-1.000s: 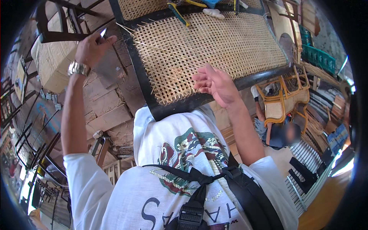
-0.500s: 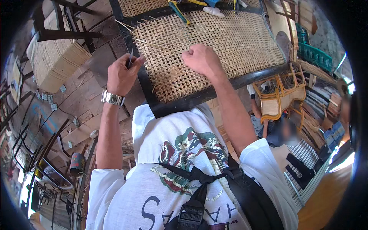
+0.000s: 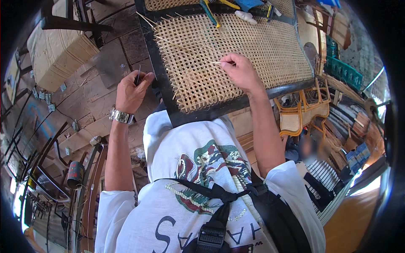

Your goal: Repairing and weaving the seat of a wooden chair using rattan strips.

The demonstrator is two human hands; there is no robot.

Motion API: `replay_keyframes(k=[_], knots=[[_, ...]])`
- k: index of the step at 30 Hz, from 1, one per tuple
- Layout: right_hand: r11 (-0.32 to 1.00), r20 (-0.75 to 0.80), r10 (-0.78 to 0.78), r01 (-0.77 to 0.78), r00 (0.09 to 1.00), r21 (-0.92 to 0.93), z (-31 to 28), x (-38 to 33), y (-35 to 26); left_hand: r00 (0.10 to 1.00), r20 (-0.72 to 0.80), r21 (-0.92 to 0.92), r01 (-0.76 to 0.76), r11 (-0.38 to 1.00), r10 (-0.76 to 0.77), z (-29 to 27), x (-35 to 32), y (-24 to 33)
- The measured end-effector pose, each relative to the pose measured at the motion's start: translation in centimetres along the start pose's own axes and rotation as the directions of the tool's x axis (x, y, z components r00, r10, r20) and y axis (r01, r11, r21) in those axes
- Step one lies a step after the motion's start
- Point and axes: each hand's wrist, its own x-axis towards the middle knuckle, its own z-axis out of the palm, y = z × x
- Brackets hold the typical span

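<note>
Across my lap leans a black wooden frame [image 3: 170, 99] with a woven cane panel [image 3: 198, 80] set in it. Pale cane ends stick out along the panel's left and lower edges. My right hand [image 3: 244, 75] is above the weave, thumb and fingers pinched on short cane strips [image 3: 216, 63]. Off the frame's left edge, my left hand [image 3: 130, 93] is closed round a thin metal blade [image 3: 139, 72]; its handle, if any, is hidden in the fingers. At the panel's far edge lie green-and-yellow pliers [image 3: 209, 14] and a white lump [image 3: 246, 17].
A large cardboard-wrapped block [image 3: 63, 55] stands on the floor at the left. Metal chair frames and a rusty can [image 3: 75, 173] are at the lower left. On the right, a person sits by a yellow-brown cane chair [image 3: 303, 111], with green crates [image 3: 344, 71] beyond.
My right hand has moved slightly right; cane strips now show in its pinch. My left hand has lowered a little, still with the blade. The frame appears shifted to the right in view.
</note>
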Motion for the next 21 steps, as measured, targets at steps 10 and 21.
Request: replay_keyframes(k=[10, 21], knots=[[0.793, 0.14, -0.016, 0.098, 0.99, -0.602, -0.1, 2.3, -3.3, 1.0, 0.025, 0.115, -0.004, 0.993, 0.001, 0.7, 1.1, 2.0], [0.759, 0.598, 0.164, 0.286, 0.785, -0.584, -1.4, 8.5, -4.6, 0.819, 0.305, 0.416, -0.574, 0.705, 0.486, 2.2, 12.1, 4.8]])
